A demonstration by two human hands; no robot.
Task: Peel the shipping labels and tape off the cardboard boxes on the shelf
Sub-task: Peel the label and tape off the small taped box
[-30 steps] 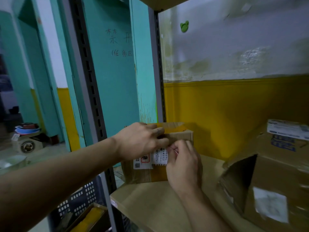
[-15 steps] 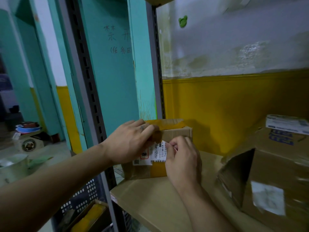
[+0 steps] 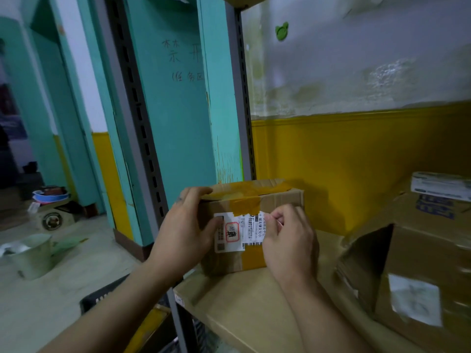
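A small cardboard box [image 3: 277,200] sealed with yellow-brown tape [image 3: 246,203] stands at the left end of the wooden shelf [image 3: 242,304]. A white shipping label [image 3: 237,234] with a red stamp is stuck on its front face. My left hand [image 3: 186,230] grips the box's left front corner, fingers over the top edge and thumb on the label. My right hand [image 3: 288,240] is in front of the box's right half, and its fingertips pinch the label's upper right edge.
A bigger, torn cardboard box [image 3: 418,261] with its own labels fills the shelf's right side. Grey slotted uprights [image 3: 142,138] frame the shelf. A black crate [image 3: 102,299] sits below, and a metal bucket [image 3: 30,256] stands on the floor at left.
My left hand slid from the box's front top edge to its left corner, which uncovered more of the label. My right hand stays at the label's right edge.
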